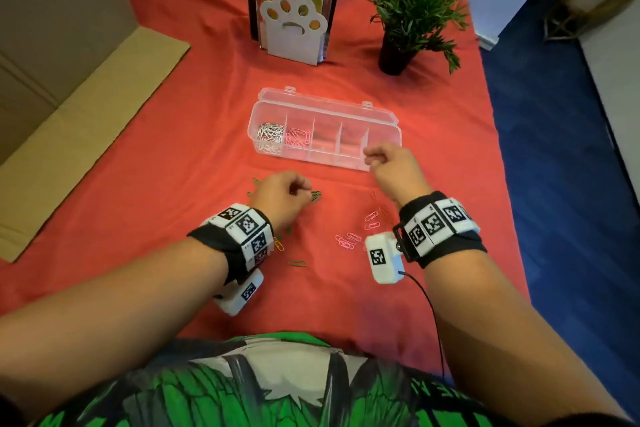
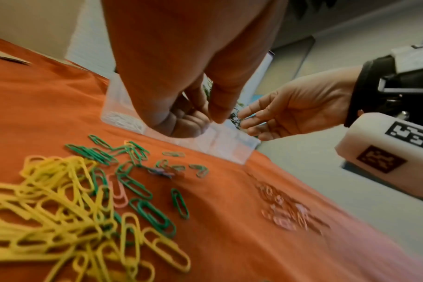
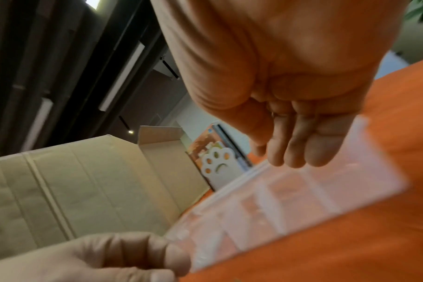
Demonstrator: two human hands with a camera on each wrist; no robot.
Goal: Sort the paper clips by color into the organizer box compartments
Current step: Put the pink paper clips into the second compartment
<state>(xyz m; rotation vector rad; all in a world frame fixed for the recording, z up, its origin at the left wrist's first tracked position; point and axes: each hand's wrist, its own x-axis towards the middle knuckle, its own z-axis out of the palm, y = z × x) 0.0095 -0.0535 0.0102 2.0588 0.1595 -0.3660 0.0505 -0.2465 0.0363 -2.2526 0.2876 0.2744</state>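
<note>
The head camera looks down from above both hands, taking in the whole table. Each wrist camera sits close under its palm, looking along the fingers just above the cloth. All three share the clear organizer box beyond the hands.

— Far side of the red cloth?
— Paw-shaped book holder, potted plant to its right, cardboard off left.
— Organizer box?
— Clear, lid open; white clips in the leftmost compartment, pink clips in the next.
— Hands?
— Left hand curled, low over green clips; right hand loosely curled at the box's near right corner.
— Near side?
— Loose pink clips scattered between the wrists.
</note>
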